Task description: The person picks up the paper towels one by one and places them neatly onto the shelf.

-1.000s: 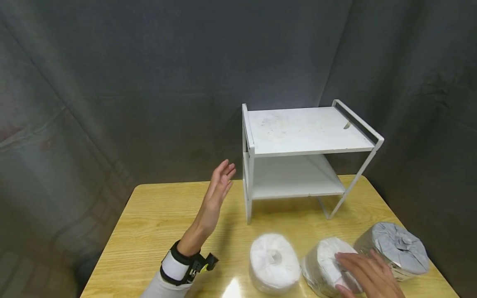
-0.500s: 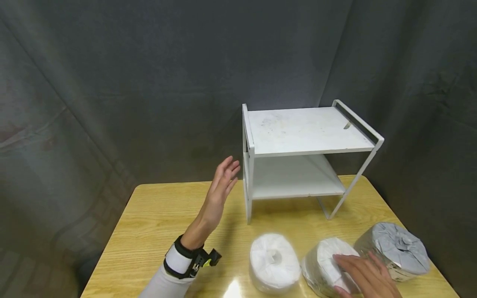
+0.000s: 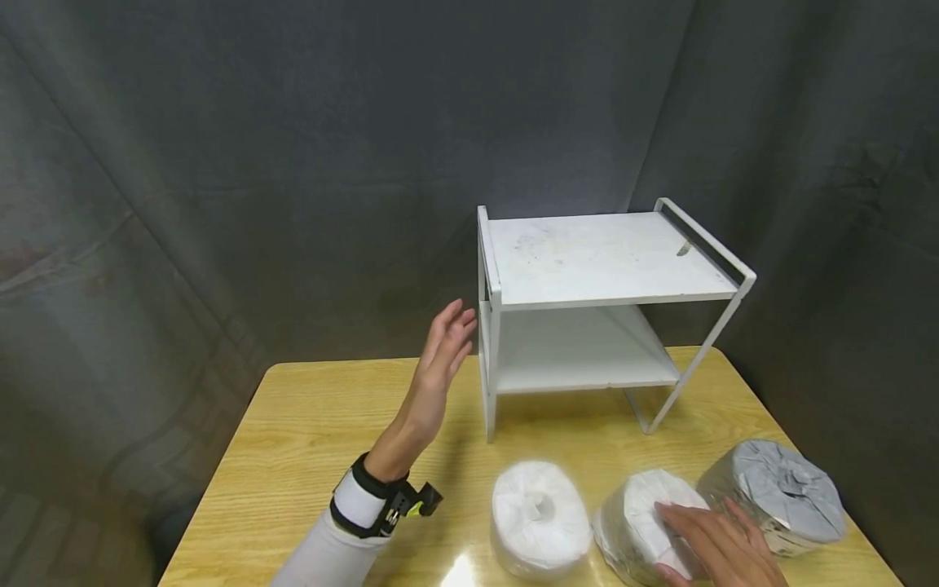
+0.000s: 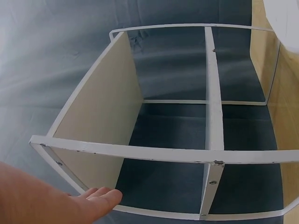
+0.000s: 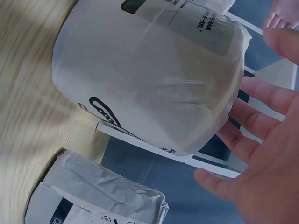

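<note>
My left hand (image 3: pixel 429 391) is raised beside the left side of a white two-tier shelf (image 3: pixel 601 257), fingers extended and holding nothing. In the left wrist view, that hand (image 4: pixel 51 200) overlaps the shelf's side frame (image 4: pixel 126 150). My right hand (image 3: pixel 722 542) lies over the top of a white wrapped toilet roll (image 3: pixel 638 518), the middle one of three. From the right wrist, the fingers (image 5: pixel 254 119) appear spread along the roll's top end, and the printed wrapper (image 5: pixel 140 74) shows. A second white roll (image 3: pixel 539 518) stands to the left, a grey-topped wrapped roll (image 3: pixel 788 489) to the right.
The wooden table (image 3: pixel 315 432) carries the shelf at its back right, behind the rolls. Dark grey curtains (image 3: pixel 330 163) hang close behind and on both sides. A black and white strap with a small camera (image 3: pixel 367 497) circles my left wrist.
My left hand has moved slightly up and to the right, closer to the shelf's side. The right hand has shifted slightly left over the middle roll; the rolls stay in place.
</note>
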Tool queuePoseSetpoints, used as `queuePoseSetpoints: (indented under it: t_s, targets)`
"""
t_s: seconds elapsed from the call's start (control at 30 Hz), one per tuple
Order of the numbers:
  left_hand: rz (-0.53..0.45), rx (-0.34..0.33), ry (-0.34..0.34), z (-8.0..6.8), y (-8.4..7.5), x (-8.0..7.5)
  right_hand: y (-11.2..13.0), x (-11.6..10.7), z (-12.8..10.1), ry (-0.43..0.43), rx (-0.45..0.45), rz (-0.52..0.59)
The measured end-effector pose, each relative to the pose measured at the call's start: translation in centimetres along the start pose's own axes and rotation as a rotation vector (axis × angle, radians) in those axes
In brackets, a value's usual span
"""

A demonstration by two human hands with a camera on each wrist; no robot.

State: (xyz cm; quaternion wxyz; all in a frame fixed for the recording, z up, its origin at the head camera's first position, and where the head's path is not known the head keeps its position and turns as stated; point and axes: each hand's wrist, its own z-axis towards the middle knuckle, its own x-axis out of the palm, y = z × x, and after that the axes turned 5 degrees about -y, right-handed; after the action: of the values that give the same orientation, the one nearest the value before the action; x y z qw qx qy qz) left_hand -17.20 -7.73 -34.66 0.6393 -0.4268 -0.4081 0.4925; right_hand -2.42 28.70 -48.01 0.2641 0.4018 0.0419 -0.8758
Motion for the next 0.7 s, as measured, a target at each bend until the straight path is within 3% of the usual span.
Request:
queuePoseSetpoints:
  t_s: [0.7]
  targets:
    - [0.002, -0.019, -0.047, 2.0, -0.5, 1.3, 0.0, 0.7, -0.4, 0.025, -0.009, -0.033]
